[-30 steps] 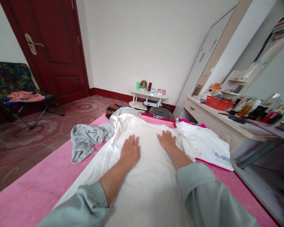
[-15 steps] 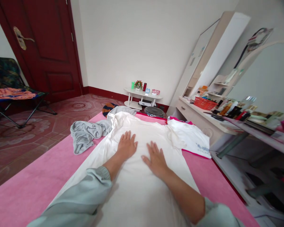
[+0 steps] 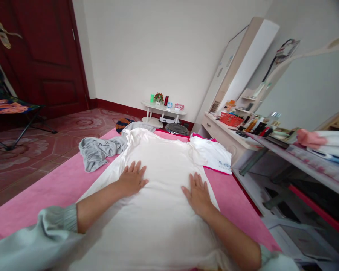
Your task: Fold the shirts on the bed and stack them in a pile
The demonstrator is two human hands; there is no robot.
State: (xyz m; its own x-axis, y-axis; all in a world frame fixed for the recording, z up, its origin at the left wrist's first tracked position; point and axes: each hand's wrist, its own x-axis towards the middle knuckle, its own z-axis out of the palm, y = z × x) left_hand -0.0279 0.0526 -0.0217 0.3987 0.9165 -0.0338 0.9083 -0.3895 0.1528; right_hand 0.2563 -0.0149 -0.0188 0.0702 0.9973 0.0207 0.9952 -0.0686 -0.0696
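No word, brand or number could be read for certain. The clearest writing was the blue lettering (image 3: 223, 164) near the lower edge of the folded white garment (image 3: 207, 148) on the pink-covered bed (image 3: 53, 192): a row of bold, character-like strokes with a smaller, paler line beneath, both too small and blurred to make out. On the low white worktop (image 3: 161, 107) by the wall, the small blue clock (image 3: 170, 105) had a pale face whose figures could not be told. Any labels on the bottles (image 3: 260, 127) crowded on the dresser (image 3: 214, 127) were likewise too small to read
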